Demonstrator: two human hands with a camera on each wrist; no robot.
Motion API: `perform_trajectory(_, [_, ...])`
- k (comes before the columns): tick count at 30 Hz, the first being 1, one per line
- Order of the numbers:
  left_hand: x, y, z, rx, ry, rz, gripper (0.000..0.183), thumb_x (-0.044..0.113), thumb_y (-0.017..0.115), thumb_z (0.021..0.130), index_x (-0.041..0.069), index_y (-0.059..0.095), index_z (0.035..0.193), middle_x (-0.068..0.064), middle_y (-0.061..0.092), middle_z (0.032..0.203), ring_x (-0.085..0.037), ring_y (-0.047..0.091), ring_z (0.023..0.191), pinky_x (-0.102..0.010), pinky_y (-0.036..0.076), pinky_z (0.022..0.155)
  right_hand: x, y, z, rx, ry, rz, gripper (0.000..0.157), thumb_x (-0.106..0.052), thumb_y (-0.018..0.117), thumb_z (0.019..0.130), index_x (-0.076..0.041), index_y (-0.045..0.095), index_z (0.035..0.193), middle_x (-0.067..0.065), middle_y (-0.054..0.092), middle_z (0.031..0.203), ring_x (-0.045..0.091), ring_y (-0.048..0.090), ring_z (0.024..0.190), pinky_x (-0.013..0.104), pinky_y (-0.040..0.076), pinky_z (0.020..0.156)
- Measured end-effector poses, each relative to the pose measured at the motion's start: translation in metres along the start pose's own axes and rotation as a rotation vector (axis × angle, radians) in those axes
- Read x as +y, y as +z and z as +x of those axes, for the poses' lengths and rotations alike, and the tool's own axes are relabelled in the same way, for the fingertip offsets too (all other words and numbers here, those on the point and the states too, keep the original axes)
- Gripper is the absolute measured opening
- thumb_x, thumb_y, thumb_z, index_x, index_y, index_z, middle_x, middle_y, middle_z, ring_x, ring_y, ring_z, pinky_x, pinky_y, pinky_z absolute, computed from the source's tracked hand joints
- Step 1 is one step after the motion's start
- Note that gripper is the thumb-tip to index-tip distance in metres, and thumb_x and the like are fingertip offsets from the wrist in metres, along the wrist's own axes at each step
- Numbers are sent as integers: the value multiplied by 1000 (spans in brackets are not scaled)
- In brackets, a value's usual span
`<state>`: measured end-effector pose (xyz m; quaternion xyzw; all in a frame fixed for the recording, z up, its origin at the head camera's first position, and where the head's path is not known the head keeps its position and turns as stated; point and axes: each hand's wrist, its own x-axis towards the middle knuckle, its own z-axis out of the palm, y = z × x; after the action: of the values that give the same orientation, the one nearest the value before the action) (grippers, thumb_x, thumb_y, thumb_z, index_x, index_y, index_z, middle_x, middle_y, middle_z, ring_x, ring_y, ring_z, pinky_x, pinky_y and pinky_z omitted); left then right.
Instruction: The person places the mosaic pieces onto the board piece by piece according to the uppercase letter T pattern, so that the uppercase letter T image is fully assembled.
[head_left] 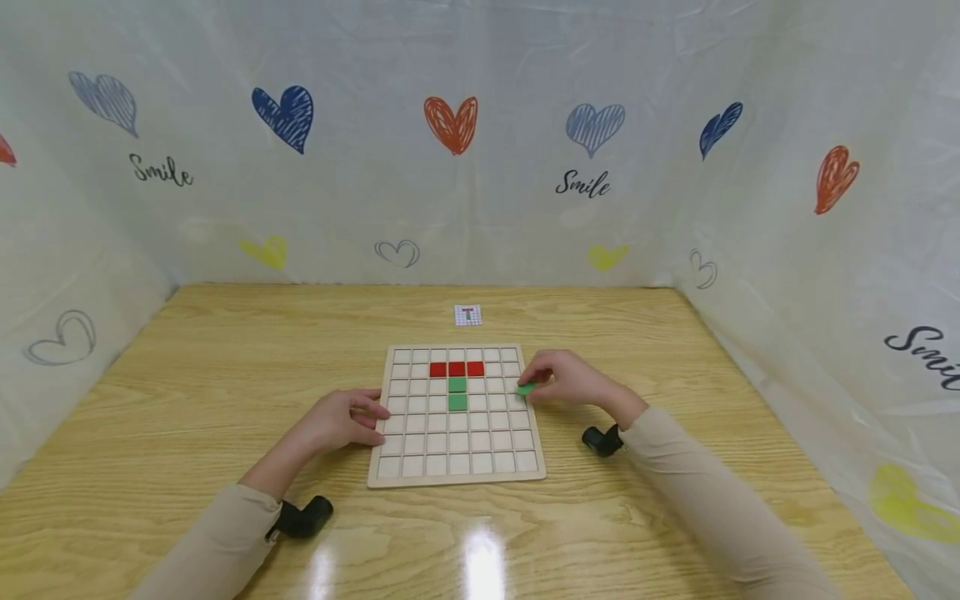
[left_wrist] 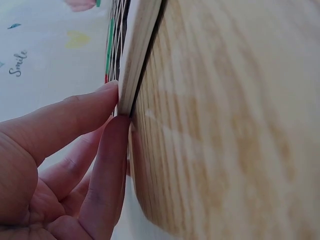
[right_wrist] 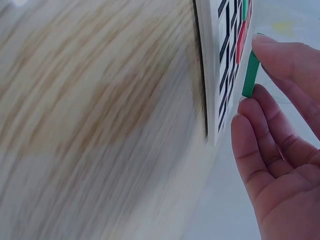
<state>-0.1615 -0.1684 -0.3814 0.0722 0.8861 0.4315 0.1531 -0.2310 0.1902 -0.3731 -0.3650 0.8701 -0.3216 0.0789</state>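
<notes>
A pale wooden grid board lies flat on the table. Three red square tiles form a row in its upper part, and two green square tiles run down below the middle one. At the board's left edge my left hand holds the rim between thumb and fingers, seen close in the left wrist view. My right hand pinches another green tile by its edges, thumb against fingertips. In the head view that tile appears over the board's right rim; the right wrist view shows it raised above the surface.
Behind the board lies a small card printed with a grid and a red and green T shape. The wooden table meets white curtains with hearts at its back and sides. A black wrist camera sits on each forearm.
</notes>
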Motion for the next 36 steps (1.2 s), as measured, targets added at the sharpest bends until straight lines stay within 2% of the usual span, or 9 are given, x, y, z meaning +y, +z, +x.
perform_trajectory(12, [0, 0, 0, -1, -1, -2, 30, 5, 79, 72, -1, 69, 99, -23, 39, 140, -25, 61, 95, -34, 51, 77, -10, 13, 16, -44, -20, -2, 15, -8, 76, 78, -9, 72, 92, -3, 61, 88, 10, 54, 78, 26, 48, 73])
perform_trajectory(22, [1, 0, -1, -7, -2, -9, 30, 5, 79, 72, -2, 69, 100, -23, 38, 140, -26, 61, 95, -34, 51, 77, -22, 22, 26, -73, -65, 0, 16, -9, 76, 77, -6, 72, 92, -1, 62, 86, 14, 55, 78, 25, 47, 72])
perform_trajectory(30, [2, -1, -1, -8, 2, -9, 30, 4, 78, 73, -2, 69, 100, -23, 38, 140, -26, 61, 95, -34, 51, 78, -28, 29, 34, -110, -76, 0, 16, -11, 75, 78, -8, 72, 93, -4, 61, 87, 9, 53, 78, 23, 47, 72])
perform_trajectory(36, [1, 0, -1, -5, -10, -8, 30, 5, 79, 72, -2, 69, 100, -23, 38, 141, -25, 61, 95, -34, 51, 78, -34, 35, 38, -129, -91, 26, 16, -10, 75, 79, -6, 72, 94, -2, 61, 89, 8, 53, 80, 22, 47, 73])
